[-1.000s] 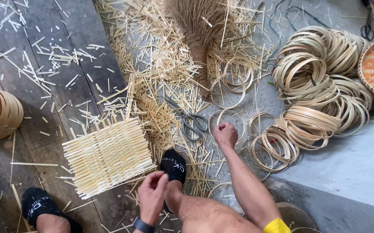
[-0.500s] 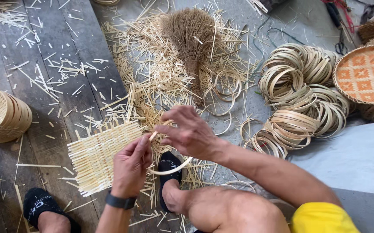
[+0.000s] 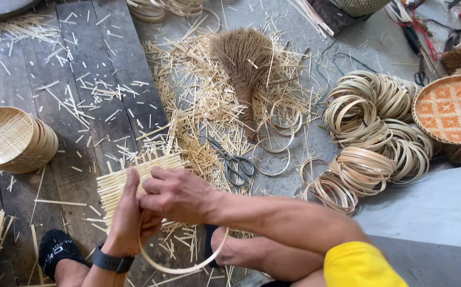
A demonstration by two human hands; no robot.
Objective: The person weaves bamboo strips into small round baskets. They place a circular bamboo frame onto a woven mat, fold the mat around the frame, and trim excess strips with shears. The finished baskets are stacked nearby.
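Two hands: both meet over one thin bamboo hoop (image 3: pixel 185 266), low in the head view.
Right hand (image 3: pixel 180 194): fingers curled shut on the hoop's upper arc, knuckles up, forearm reaching across from the right.
Left hand (image 3: pixel 132 220): palm edge-on, fingers closed against the same stretch of hoop; a dark wristband (image 3: pixel 112 261) sits below it.
Hoop position: its loop hangs free beneath the hands, above the person's feet, likely held at one spot so the ring keeps its round shape.
Woven mat (image 3: pixel 129 183): flat square of bamboo slats lying right behind the hands, partly hidden by them, close enough to be matched with the hoop.
Scissors (image 3: pixel 233 162): lying open just beyond the right hand, within easy reach.
Brush (image 3: pixel 244 64): brown fibre whisk resting on a heap of offcuts.
Hoop pile (image 3: pixel 374 133): many finished rings stacked loosely to the right.
Basket stack (image 3: pixel 12 139): nested shallow baskets on their side at left.
Orange tray (image 3: pixel 451 109): patterned woven tray at far right.
Floor (image 3: pixel 87 64): dark worn planks meeting grey concrete, littered with splinters.
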